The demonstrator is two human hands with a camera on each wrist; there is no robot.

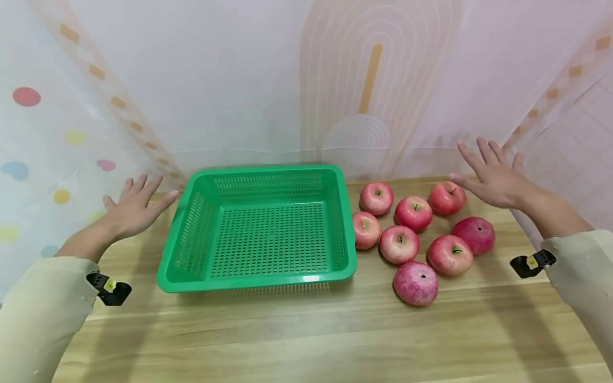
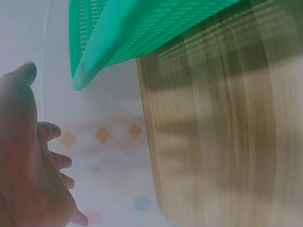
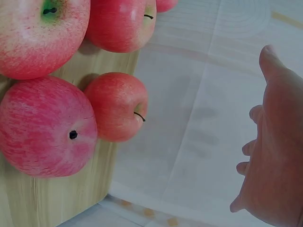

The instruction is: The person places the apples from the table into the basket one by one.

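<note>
My left hand (image 1: 133,207), fingers spread and holding nothing, hovers left of a green plastic basket (image 1: 256,284). On the far right my right hand (image 1: 498,178) is likewise spread, above and beside the fruit. Several red apples lie on the wooden table, among them a stemmed apple (image 1: 447,198) nearest the right hand and a pale red apple (image 1: 366,230) against the basket's right side. A dark pink apple (image 1: 473,235) and a purplish apple (image 1: 415,283) show dark ends. In the right wrist view the right hand (image 3: 277,146) is apart from the apples.
The wooden table (image 1: 268,335) has its far edge at a white patterned cloth (image 1: 230,80) that hangs behind and at both sides. The basket has slotted walls and a perforated floor. A black wrist mount (image 1: 109,289) sits on the left sleeve, another mount (image 1: 532,263) on the right.
</note>
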